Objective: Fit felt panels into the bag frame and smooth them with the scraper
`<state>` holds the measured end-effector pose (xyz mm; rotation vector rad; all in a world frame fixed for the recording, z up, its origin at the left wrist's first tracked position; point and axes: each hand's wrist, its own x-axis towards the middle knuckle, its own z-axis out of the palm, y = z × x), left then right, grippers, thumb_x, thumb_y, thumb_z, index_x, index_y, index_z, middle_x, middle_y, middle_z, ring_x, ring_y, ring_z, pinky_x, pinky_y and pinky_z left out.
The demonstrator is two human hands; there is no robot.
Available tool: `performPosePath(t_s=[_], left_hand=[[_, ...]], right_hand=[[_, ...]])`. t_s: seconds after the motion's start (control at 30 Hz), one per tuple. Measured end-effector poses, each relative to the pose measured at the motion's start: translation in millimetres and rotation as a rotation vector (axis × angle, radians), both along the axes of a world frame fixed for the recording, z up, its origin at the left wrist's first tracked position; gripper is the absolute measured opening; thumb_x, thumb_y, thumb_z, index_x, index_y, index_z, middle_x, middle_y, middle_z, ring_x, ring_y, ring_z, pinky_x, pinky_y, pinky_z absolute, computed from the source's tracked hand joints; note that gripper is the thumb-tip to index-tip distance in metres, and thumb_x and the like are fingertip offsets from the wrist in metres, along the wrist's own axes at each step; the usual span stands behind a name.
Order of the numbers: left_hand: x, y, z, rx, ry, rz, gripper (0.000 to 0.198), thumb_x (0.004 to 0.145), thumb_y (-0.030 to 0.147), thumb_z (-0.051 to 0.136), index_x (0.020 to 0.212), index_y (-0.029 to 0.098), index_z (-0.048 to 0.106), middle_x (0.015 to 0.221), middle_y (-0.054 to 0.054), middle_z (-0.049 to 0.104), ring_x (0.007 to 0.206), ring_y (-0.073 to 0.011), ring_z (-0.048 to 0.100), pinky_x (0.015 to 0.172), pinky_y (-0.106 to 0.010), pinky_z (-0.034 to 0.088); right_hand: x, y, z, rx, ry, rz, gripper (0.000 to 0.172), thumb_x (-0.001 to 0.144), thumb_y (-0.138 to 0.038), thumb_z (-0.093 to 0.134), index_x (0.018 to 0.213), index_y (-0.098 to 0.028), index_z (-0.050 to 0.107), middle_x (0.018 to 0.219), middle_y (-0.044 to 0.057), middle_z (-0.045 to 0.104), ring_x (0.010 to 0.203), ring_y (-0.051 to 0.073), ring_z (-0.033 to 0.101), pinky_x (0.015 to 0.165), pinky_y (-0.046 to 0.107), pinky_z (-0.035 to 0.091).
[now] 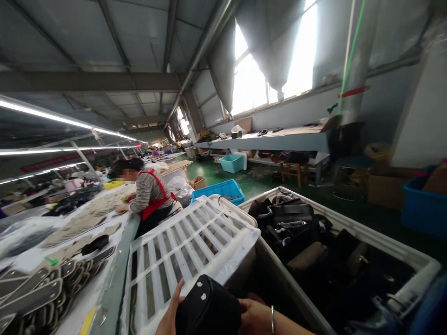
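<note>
1. Currently, both hands hold a small black leather bag (208, 307) at the bottom edge of the view, above the gap between two white crates.
2. Left hand (170, 315): grip wrapped on the bag's left side, fingers pointing up along it.
3. Right hand (256, 317): grip closed on the bag's right side; a bracelet sits on the wrist.
4. Progress: the right-hand white crate (352, 229) already contains many dark handbags; the held bag is not yet set down, so placement appears outstanding.
5. Orientation: the bag's long axis runs roughly left to right; its rounded top, with two pale rivets, faces the camera.
6. Adjacent: a slatted white crate (185, 246) and a worktop (94, 291) carrying cut leather pieces; a co-worker's sleeve (145, 193) rests there.
</note>
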<state>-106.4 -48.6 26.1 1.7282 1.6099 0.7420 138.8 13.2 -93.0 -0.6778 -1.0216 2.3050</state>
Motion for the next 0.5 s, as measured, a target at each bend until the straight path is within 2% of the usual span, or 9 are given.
performPosePath(t_s=[0.1,0.17,0.23,0.37,0.5], left_hand=[[3,2,7.8,-0.002,0.025,-0.044,0.105,0.060,0.039,0.062,0.142,0.012,0.002,0.115,-0.012,0.052,0.099,-0.0255,0.056,0.094,-0.038,0.040],[5,5,9.7,0.004,0.032,-0.056,0.103,0.056,0.031,0.062,0.141,0.012,0.009,0.119,-0.014,0.050,0.107,-0.0275,0.053,0.097,-0.038,0.038],[6,6,10.6,0.010,0.037,-0.066,0.103,0.053,0.028,0.064,0.141,0.014,0.014,0.124,-0.015,0.048,0.113,-0.0294,0.049,0.099,-0.039,0.037],[2,2,11.5,0.008,0.000,-0.018,0.100,0.053,0.035,0.069,0.141,0.017,0.023,0.123,-0.013,0.051,0.114,-0.0306,0.050,0.100,-0.040,0.038],[-5,-6,7.3,-0.041,-0.111,0.104,0.078,0.067,0.053,0.058,0.135,0.021,0.037,0.106,-0.009,0.062,0.103,-0.0307,0.058,0.096,-0.044,0.042]], right_hand=[[7,2,2.7,0.037,-0.074,-0.027,0.027,0.054,-0.021,0.076,0.075,-0.011,0.063,0.063,0.000,0.056,0.058,0.010,0.055,0.060,0.023,0.044],[9,5,1.4,0.052,-0.112,-0.022,0.026,0.051,-0.022,0.078,0.063,-0.008,0.060,0.059,0.001,0.055,0.056,0.009,0.053,0.057,0.021,0.041],[6,9,-3.0,0.047,-0.134,-0.017,0.026,0.050,-0.023,0.078,0.059,-0.007,0.059,0.058,0.001,0.055,0.055,0.009,0.053,0.056,0.021,0.041],[-11,18,-13.5,0.000,-0.148,-0.059,0.027,0.050,-0.027,0.076,0.057,-0.008,0.057,0.052,-0.002,0.049,0.047,0.006,0.046,0.049,0.018,0.037],[-23,26,-15.6,-0.052,-0.105,-0.081,0.025,0.046,-0.020,0.074,0.051,-0.009,0.053,0.048,-0.003,0.045,0.044,0.004,0.043,0.047,0.017,0.035]])
